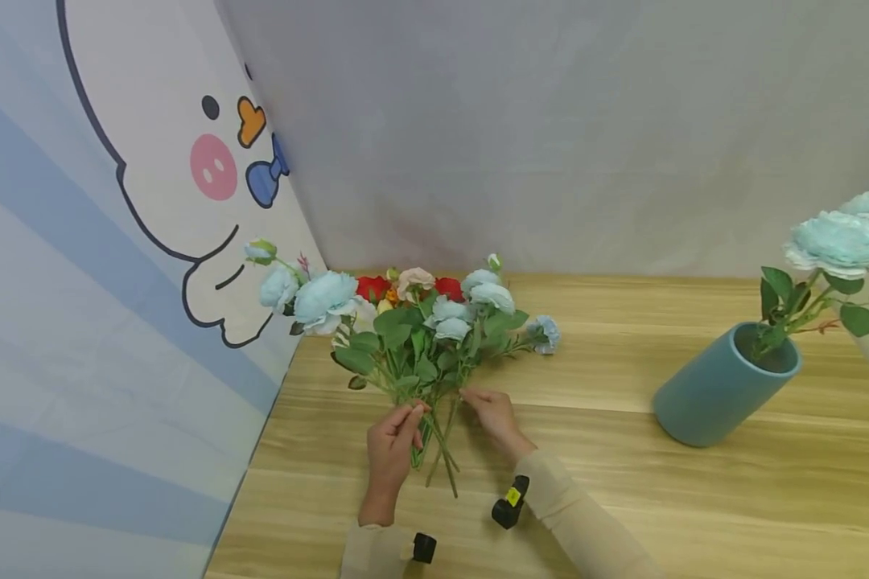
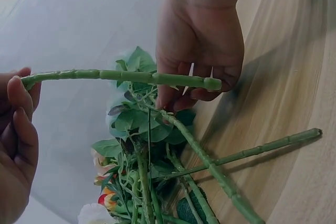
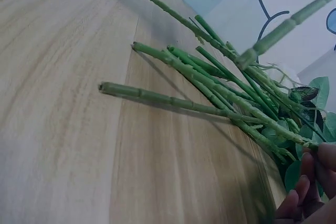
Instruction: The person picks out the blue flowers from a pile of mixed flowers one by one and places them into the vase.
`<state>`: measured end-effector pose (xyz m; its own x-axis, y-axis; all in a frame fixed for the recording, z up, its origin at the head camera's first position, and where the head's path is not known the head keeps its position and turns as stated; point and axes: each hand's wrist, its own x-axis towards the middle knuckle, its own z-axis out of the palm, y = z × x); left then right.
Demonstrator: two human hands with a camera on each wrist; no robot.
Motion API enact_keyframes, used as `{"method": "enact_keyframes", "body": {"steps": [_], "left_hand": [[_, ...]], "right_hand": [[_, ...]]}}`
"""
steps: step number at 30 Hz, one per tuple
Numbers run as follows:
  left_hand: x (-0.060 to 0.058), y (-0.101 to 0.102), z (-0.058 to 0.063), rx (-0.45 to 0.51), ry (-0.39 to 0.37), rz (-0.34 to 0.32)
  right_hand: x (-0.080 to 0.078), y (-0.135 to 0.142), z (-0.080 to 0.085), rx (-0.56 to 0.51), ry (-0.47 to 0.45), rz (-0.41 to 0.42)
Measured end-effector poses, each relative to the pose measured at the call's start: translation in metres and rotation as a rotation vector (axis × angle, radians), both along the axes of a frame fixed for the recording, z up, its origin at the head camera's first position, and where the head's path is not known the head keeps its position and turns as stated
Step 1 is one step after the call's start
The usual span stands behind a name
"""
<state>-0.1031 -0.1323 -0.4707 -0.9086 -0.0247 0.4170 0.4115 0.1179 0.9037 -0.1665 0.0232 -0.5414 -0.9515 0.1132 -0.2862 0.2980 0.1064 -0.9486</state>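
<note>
My left hand (image 1: 391,446) pinches a green flower stem (image 2: 126,76) between thumb and fingers. The stem's cut end juts free toward the right in the left wrist view. My right hand (image 1: 494,414) is at the right side of the bunch, its fingertips pinching a stem (image 3: 236,95) just below the leaves. Around both hands lies a bunch of artificial flowers: light blue blooms (image 1: 326,299), a red bloom (image 1: 449,289), a pale pink bloom (image 1: 414,280) and green leaves (image 1: 394,328). Several loose stems cross on the wooden table below the hands.
A blue-grey vase (image 1: 717,394) stands to the right on the wooden table (image 1: 594,498), holding light blue flowers (image 1: 840,243) that lean right. A grey wall (image 1: 550,137) rises behind. A cartoon-printed curtain (image 1: 145,338) borders the left edge.
</note>
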Motion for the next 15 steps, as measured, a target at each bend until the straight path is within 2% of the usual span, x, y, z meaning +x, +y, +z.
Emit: {"method": "enact_keyframes", "body": {"steps": [3, 9, 15], "left_hand": [[0.0, 0.001, 0.0, -0.013, 0.019, -0.008], [-0.002, 0.002, -0.001, -0.065, 0.111, -0.026], [-0.002, 0.003, -0.002, -0.106, 0.132, -0.033]], "right_hand": [[0.001, 0.001, 0.001, -0.001, 0.0, -0.016], [0.001, 0.008, 0.001, -0.001, -0.008, -0.033], [0.004, 0.017, 0.003, 0.022, -0.004, 0.013]]}}
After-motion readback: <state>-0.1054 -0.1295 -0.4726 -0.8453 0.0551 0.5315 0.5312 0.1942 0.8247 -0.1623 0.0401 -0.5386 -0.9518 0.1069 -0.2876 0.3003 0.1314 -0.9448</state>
